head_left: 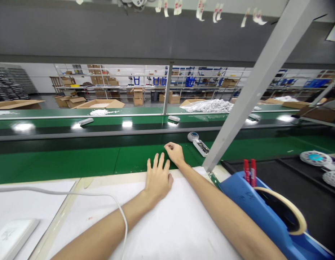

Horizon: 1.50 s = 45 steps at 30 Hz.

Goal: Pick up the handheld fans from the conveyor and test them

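Observation:
My left hand (158, 177) rests palm down at the front edge of the white worktop (170, 224), its fingers spread towards the green conveyor belt (88, 160). Just beyond it, my right hand (175, 153) reaches over the belt with thumb and fingers drawn together. Whatever those fingertips may hold is too small or hidden to make out. To the right of my right hand, a white device with a round head and a long opened body (201, 147) lies on the belt, its inner parts showing.
A slanted grey post (254, 86) rises right of my hands. A blue tape dispenser (254, 209) with red markers (250, 172) stands at the right, near a white fan part (316, 158). A white cable (75, 193) crosses my left forearm. White pieces (174, 118) lie on the farther belt.

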### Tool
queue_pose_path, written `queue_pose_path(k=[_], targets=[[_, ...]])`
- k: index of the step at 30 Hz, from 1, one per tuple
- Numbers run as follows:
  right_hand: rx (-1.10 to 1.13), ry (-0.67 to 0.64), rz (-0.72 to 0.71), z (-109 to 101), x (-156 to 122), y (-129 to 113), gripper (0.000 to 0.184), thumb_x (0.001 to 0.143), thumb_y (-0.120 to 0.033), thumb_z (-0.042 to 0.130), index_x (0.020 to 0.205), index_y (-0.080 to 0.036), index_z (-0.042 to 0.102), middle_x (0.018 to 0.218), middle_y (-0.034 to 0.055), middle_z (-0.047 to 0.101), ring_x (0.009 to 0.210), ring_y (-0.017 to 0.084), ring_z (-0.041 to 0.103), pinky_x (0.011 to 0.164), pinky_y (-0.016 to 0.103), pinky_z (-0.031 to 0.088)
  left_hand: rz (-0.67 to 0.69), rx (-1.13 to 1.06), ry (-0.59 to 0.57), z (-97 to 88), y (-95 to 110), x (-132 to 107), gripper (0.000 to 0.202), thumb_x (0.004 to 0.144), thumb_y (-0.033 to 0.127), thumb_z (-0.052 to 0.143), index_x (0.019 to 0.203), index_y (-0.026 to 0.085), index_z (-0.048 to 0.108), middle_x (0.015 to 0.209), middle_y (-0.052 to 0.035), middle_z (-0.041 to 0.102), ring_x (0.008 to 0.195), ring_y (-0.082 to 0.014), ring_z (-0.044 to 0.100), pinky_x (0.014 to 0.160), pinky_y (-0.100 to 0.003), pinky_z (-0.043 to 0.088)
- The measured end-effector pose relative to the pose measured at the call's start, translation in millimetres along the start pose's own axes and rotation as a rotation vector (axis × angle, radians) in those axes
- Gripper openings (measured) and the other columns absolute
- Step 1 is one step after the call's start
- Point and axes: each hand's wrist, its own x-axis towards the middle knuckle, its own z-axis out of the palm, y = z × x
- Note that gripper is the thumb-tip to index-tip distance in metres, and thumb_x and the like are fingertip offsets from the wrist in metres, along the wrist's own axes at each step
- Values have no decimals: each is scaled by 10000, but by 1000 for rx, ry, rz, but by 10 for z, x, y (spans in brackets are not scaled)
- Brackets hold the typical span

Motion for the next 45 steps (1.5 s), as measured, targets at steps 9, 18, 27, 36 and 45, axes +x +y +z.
queue_pose_path(k=[9, 18, 27, 36, 45], targets=[[-13, -2, 7, -16, -5, -30, 239, 789, -301, 521, 760, -175, 723, 562, -17, 600, 544, 139, 503, 587, 250, 378, -21, -38, -87, 3, 8, 6, 510, 946, 270, 413, 1439, 170, 493, 1327, -136, 622, 1229, -299, 558, 1120, -552, 352], [-44, -1, 4, -6, 10, -20, 236, 794, -296, 515, 771, -179, 719, 632, -5, 652, 586, 144, 549, 627, 250, 410, -8, -15, -1, 7, 1, 2, 576, 909, 289, 465, 1468, 152, 446, 1605, -143, 299, 1484, -345, 242, 1174, -594, 251], [-260, 29, 31, -93, 23, -159, 253, 885, -301, 471, 877, -201, 703, 807, 33, 688, 777, 190, 629, 752, 284, 454, -1, -34, -101, 3, 10, 17, 446, 948, 257, 409, 1351, 150, 567, 1355, -140, 601, 1224, -294, 560, 1043, -470, 438], [-552, 38, 347, -503, 219, -221, 557, 700, -268, 727, 1186, -31, 592, 1342, 304, 476, 1291, 454, 408, 1040, 565, 322, 20, -24, -16, 27, 0, 11, 574, 930, 254, 419, 1491, 136, 392, 1614, -121, 286, 1483, -314, 248, 1172, -536, 281], [-119, -159, 520, -445, 201, -174, 249, 521, -146, 765, 592, -178, 528, 604, 52, 581, 777, 291, 658, 655, 336, 503, -40, -28, -97, -14, 25, 3, 370, 947, 276, 409, 1147, 107, 671, 1303, -175, 621, 1214, -340, 558, 1026, -518, 444]])
